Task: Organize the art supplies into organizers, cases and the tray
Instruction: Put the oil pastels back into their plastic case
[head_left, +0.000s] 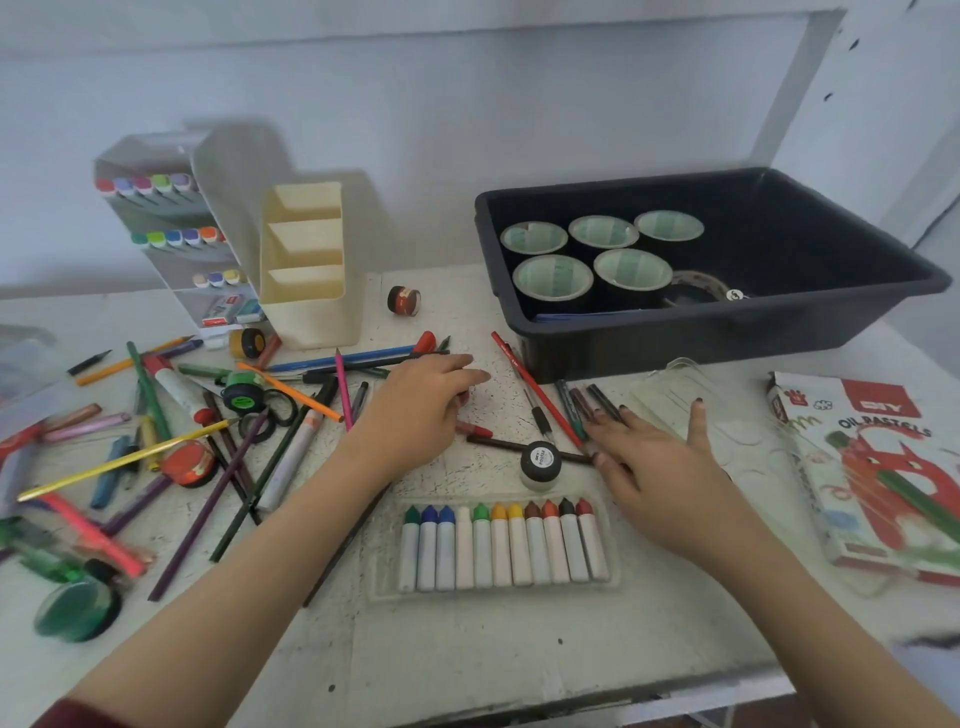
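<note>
On the cluttered white table (467, 649) we are laying our right hand (662, 478) flat over dark markers (602, 400) before the back-right black tray (675, 343), our left hand (415, 410) hiding its grip, perhaps risking toppling the nearby poster-paint jar (540, 462).

Surface (519, 649): white and flat, filling the lower part of the view; its paint is cracked and speckled with small dark flecks, most densely around the middle.
Surface edge (649, 693): the pale front edge runs across the lower right, slanting up towards the right.
Wall (415, 104): plain, pale bluish-white, rising directly behind the surface, with soft grey shadows on its left part.
White strip (800, 78): a lighter band slants down the wall at upper right; whether it is a frame or a jamb cannot be told.
Right-hand wall (893, 104): pale, beyond the strip, carrying a few small dark marks (827, 96).
Floor (675, 722): a thin reddish-brown sliver below the front edge.
</note>
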